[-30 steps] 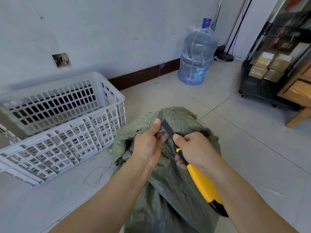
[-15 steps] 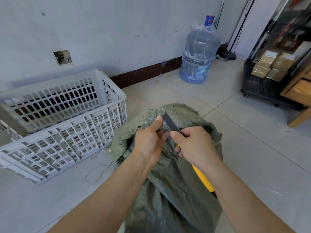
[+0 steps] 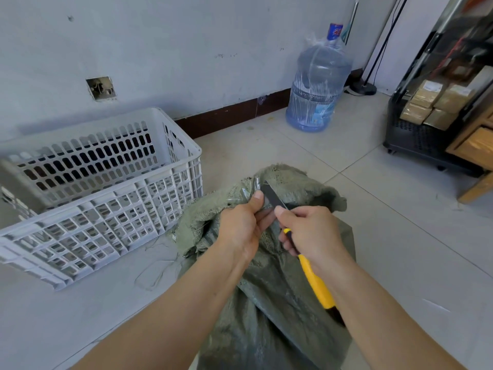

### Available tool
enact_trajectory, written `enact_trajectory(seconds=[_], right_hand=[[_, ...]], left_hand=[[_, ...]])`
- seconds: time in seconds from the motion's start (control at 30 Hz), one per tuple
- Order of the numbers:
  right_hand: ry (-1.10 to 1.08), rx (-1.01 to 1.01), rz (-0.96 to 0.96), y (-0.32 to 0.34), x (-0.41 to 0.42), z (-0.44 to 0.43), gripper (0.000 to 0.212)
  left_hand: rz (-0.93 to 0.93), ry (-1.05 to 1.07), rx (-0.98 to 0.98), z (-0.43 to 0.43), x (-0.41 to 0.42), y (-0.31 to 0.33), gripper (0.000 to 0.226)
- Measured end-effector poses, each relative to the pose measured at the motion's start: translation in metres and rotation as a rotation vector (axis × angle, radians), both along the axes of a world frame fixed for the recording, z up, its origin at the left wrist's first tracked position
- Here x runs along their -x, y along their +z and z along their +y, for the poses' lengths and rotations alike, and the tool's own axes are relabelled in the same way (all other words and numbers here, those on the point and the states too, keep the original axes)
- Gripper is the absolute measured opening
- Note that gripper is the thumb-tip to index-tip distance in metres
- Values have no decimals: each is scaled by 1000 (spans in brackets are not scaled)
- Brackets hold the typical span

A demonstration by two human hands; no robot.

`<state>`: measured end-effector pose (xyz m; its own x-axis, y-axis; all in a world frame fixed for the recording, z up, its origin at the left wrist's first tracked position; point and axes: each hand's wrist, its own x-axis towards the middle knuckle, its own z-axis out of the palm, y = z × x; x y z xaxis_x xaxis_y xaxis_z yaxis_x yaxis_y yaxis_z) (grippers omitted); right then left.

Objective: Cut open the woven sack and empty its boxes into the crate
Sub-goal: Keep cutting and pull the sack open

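A green woven sack [image 3: 269,297] stands on the tiled floor in front of me, its top bunched and partly taped. My left hand [image 3: 241,228] pinches the gathered sack top between thumb and fingers. My right hand [image 3: 310,235] grips a yellow-handled utility knife [image 3: 316,283], thumb along its spine. The grey blade [image 3: 272,194] lies against the sack's top just right of my left thumb. A white slatted plastic crate [image 3: 106,198] sits on the floor to the left, beside the sack. No boxes from inside the sack show.
A large blue water bottle [image 3: 318,84] stands by the wall behind. At the right are a black wheeled cart [image 3: 416,140] holding brown boxes [image 3: 437,101] and a wooden cabinet [image 3: 477,148]. Loose threads lie on the floor near the crate.
The blade has slid further up along the sack's top, beside my left thumb. Both hands stay on the sack and knife, and the view has shifted slightly.
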<state>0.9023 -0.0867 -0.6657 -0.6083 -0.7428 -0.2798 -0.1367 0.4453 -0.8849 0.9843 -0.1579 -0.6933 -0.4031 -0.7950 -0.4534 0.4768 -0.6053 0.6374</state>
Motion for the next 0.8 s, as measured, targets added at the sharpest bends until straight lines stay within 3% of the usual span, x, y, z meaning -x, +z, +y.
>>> enact_trajectory(seconds=[0.07, 0.1, 0.13, 0.23, 0.27, 0.3, 0.4, 0.43, 0.63, 0.8], right_hand=[[-4, -50, -467, 9, 3, -1, 37], [-13, -67, -566, 11, 3, -2, 36], [-3, -83, -491, 7, 4, -2, 37], [-1, -125, 270, -6, 1, 3, 40], [9, -119, 350, -10, 0, 3, 40], [10, -80, 193, -6, -1, 2, 39], [-94, -7, -692, 12, 6, -4, 35], [-144, 19, -786, 17, 16, -5, 33], [-164, -77, -500, 15, 40, 6, 30], [-178, -149, -359, 2, 37, 6, 48]], left_hand=[[-10, -17, -31, 1, -1, -4, 15], [-13, -32, -49, 2, -1, -5, 15], [-19, -48, -53, 4, -1, -6, 16], [-5, -48, -39, 5, 1, -7, 17], [0, -41, -37, 3, 0, -7, 17], [0, -43, -39, 4, -1, -7, 16], [-63, -155, -67, 22, 3, -14, 15], [-81, -206, -89, 32, 4, -17, 14], [-116, -180, -28, 11, -11, -9, 18], [-62, -181, 11, 11, -12, 3, 22]])
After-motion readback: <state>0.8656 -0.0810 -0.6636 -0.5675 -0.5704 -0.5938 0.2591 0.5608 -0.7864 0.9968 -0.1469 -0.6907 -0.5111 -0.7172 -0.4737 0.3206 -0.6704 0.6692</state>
